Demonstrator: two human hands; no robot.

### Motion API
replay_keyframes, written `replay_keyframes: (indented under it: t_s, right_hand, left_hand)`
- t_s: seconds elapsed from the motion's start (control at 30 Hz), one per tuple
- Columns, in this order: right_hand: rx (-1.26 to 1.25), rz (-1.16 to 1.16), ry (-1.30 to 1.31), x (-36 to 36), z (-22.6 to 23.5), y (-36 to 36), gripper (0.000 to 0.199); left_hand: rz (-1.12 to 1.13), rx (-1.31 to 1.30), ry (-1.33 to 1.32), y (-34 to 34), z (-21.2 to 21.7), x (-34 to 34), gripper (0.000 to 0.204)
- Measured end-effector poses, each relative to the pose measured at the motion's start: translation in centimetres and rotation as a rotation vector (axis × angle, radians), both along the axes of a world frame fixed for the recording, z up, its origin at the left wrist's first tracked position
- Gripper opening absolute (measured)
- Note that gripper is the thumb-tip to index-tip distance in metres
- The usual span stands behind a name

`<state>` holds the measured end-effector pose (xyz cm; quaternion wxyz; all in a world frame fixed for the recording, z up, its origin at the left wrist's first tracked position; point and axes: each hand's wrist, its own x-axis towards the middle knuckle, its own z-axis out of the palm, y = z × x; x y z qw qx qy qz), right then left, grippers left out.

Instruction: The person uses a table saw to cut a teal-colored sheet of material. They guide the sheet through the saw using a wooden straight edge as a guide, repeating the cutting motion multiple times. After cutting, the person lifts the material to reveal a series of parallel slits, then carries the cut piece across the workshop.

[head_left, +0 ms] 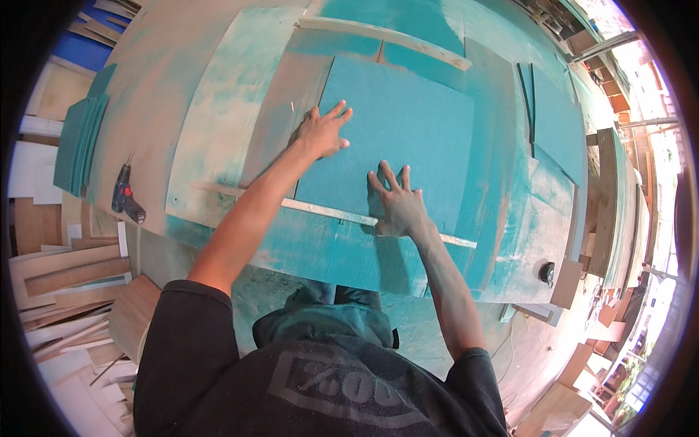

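A flat teal board [408,120] lies on the worktable between two wooden strips. At its left edge rests my left hand [324,132], fingers spread, the fingertips over the board's surface. My right hand [399,202] is on the board's near part with its fingers apart, the heel of the hand by the near wooden strip [313,207]. Neither hand grips anything. The far wooden strip [386,40] runs beyond the board's far edge.
A black and red power drill [127,193] lies at the table's left edge, near a stack of teal panels [79,144]. More teal panels [555,120] lie at the right. A small black object [546,273] sits at the near right corner. Wood offcuts [69,280] fill the left side.
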<state>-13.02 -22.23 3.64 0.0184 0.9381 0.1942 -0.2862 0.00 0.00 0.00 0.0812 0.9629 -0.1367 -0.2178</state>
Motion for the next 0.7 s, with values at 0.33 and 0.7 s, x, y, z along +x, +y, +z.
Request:
replay_keyframes:
  t_s: [0.33, 0.7]
  right_hand:
    - [0.035, -0.053, -0.024, 10.6, -0.2, -2.3, 0.128]
    - [0.121, -0.078, -0.040, 23.2, -1.4, -4.5, 0.124]
  left_hand:
    - [-0.091, 0.030, -0.113, -1.8, -1.5, 11.5, 0.081]
    - [-0.069, 0.132, -0.143, -3.1, -2.7, 24.3, 0.075]
